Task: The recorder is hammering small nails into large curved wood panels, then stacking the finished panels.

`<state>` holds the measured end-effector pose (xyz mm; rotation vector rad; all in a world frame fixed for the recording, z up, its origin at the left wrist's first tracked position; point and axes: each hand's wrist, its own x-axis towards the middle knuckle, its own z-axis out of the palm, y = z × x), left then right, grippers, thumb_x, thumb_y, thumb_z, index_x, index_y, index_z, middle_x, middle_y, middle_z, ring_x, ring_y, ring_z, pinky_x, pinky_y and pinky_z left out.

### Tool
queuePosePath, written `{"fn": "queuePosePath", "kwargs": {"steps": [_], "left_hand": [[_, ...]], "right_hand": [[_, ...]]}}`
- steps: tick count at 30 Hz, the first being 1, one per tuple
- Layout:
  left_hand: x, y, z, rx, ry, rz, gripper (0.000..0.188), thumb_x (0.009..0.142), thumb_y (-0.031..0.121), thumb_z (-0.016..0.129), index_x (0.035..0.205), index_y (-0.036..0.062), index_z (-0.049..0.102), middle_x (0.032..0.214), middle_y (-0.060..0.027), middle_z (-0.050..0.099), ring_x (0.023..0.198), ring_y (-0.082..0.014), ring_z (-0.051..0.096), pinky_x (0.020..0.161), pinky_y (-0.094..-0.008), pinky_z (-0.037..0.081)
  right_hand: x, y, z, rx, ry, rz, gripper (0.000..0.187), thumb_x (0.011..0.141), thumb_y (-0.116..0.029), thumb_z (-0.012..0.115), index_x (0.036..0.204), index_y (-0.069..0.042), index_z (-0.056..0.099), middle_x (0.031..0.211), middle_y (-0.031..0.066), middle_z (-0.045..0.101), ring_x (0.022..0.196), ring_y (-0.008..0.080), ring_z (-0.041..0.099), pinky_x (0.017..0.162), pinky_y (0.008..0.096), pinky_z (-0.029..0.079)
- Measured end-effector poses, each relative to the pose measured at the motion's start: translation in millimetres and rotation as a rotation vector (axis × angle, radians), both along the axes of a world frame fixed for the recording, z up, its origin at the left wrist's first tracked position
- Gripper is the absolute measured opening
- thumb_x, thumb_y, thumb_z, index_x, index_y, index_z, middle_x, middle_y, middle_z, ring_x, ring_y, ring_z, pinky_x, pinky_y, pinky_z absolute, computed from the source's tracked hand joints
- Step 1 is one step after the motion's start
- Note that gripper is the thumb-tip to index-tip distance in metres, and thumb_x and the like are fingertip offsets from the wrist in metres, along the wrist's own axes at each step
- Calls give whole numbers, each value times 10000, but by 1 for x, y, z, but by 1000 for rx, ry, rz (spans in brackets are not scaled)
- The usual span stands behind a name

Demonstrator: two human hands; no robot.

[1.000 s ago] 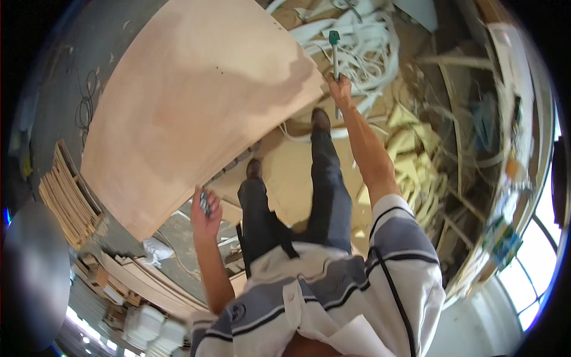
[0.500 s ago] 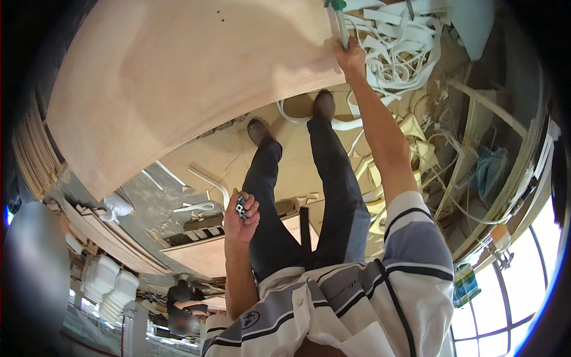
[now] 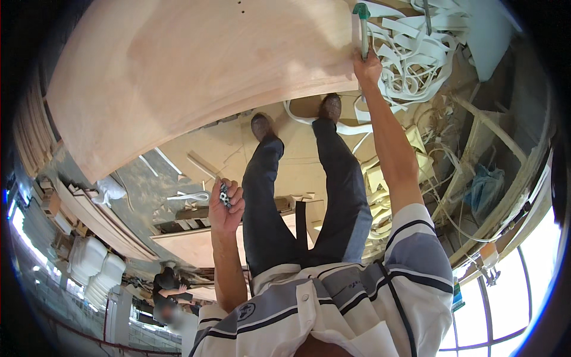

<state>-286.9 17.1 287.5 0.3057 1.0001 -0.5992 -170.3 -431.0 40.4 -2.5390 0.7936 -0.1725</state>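
The slim tool (image 3: 363, 35) — green-headed, pale-shafted — pointed forward near the edge of the flat tan board (image 3: 196, 65). The left hand (image 3: 226, 209) held a small black-and-white object (image 3: 225, 194).

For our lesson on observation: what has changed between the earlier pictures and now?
The left hand has moved away from the wooden sheet toward the left leg; a co-worker has come into view, lower left. Unchanged: the left hand holds the patterned item, the right hand the green-headed tool.
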Motion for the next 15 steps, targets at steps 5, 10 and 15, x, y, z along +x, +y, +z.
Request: {"fn": "queuePosePath", "kwargs": {"steps": [5,10,15], "left_hand": [[10,-16,5,33,12,24,312,999,301,442,890,33,561,707,-34,455,599,-102,426,399,-188,345],[23,-36,2,-142,-27,19,221,969,260,504,927,58,584,730,-5,451,607,-93,418,429,-184,337],[56,-68,9,97,-117,-54,262,922,274,598,974,18,590,750,-10,525,656,-89,487,459,-177,353]], "right_hand": [[-19,36,-10,88,-116,-22,444,782,-370,641,1073,-36,625,839,234,654,800,415,636,708,478,509],[-33,6,-50,274,33,-76,966,756,-720,552,1310,68,466,1061,316,617,986,406,619,872,484,472],[-34,-1,-9,9,-16,81,594,821,-411,666,1126,93,590,1135,282,592,1037,430,568,913,461,450]]}}
